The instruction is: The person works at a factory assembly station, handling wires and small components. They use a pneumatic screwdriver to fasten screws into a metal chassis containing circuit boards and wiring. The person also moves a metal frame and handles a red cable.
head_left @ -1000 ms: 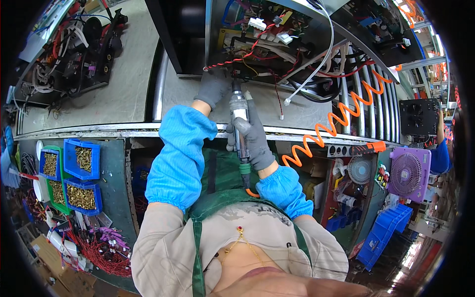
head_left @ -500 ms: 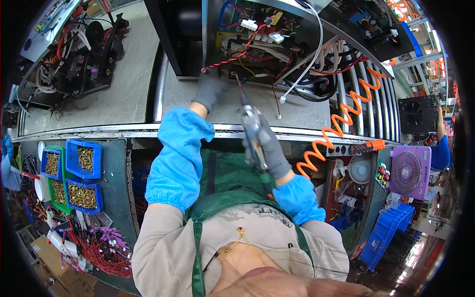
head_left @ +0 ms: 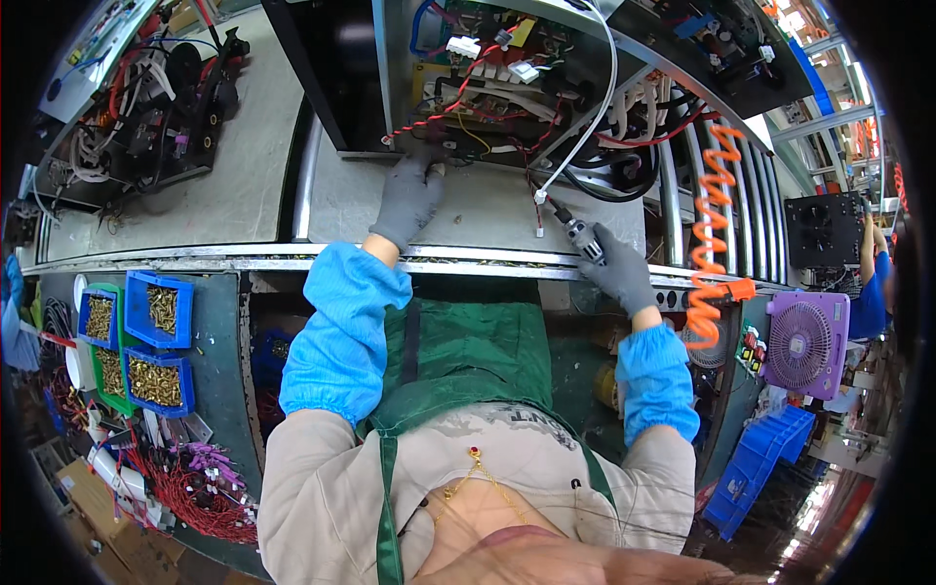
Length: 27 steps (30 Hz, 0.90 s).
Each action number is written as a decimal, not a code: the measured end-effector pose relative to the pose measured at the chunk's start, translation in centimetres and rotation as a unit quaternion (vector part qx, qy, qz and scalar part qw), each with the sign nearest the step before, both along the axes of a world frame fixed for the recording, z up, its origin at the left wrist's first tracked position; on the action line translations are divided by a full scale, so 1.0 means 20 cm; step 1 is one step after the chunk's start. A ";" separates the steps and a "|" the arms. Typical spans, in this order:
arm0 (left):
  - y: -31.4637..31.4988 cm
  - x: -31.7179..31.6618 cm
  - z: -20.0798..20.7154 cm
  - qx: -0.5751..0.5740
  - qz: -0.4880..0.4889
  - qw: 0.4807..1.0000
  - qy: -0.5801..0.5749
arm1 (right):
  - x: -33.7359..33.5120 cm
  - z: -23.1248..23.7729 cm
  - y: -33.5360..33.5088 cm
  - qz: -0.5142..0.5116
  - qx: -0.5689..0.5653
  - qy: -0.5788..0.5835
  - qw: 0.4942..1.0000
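My right hand (head_left: 617, 268), in a grey glove, is closed round a power screwdriver (head_left: 582, 237) with a dark tip that points up and left. It is held over the metal bench edge, near hanging cable connectors. My left hand (head_left: 408, 200), also gloved, reaches to the front lower edge of an open metal equipment case (head_left: 385, 88). Its thumb and fingers come together there; the fingertips are blurred, and what they hold is too small to make out. A twisted red and black wire (head_left: 429, 127) and a white cable (head_left: 600, 107) hang from the case.
At left stand blue bins (head_left: 159, 382) of brass-coloured screws beside a heap of red wires (head_left: 210, 497). Another opened unit (head_left: 146, 127) sits at far left. An orange coiled hose (head_left: 717, 214) hangs at right over metal rollers (head_left: 673, 205), near a purple fan (head_left: 804, 336).
My right hand has moved right with the screwdriver, away from the case. My left hand stays at the case's front edge. The case has shifted slightly left in view.
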<state>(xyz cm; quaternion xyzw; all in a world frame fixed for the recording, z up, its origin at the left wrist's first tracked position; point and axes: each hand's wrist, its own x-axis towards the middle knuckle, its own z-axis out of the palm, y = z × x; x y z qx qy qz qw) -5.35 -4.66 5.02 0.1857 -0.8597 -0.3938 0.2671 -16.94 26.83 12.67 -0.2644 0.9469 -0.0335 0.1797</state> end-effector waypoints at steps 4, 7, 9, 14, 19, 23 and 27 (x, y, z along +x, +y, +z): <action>0.08 0.08 0.00 0.019 -0.055 0.997 -0.044 | -0.06 -0.06 0.04 0.031 0.016 0.042 0.998; 0.14 0.12 -0.07 0.018 -0.066 0.997 -0.020 | -0.08 -0.09 0.06 0.051 0.012 0.081 0.995; 0.15 0.14 -0.10 0.016 -0.054 0.998 0.006 | -0.07 -0.08 0.05 0.053 0.007 0.087 0.995; 0.16 0.17 -0.08 0.089 -0.031 0.995 0.041 | 0.02 0.03 0.01 0.010 -0.006 0.042 0.999; 0.14 0.17 -0.11 0.070 -0.022 0.996 0.042 | 0.08 0.11 0.02 0.036 -0.018 -0.033 0.999; 0.16 0.16 -0.11 0.081 -0.016 0.996 0.041 | 0.03 0.00 -0.06 0.070 -0.036 0.071 0.994; 0.15 0.15 -0.11 0.101 -0.015 0.993 0.062 | -0.08 -0.16 -0.22 0.107 -0.043 0.129 0.985</action>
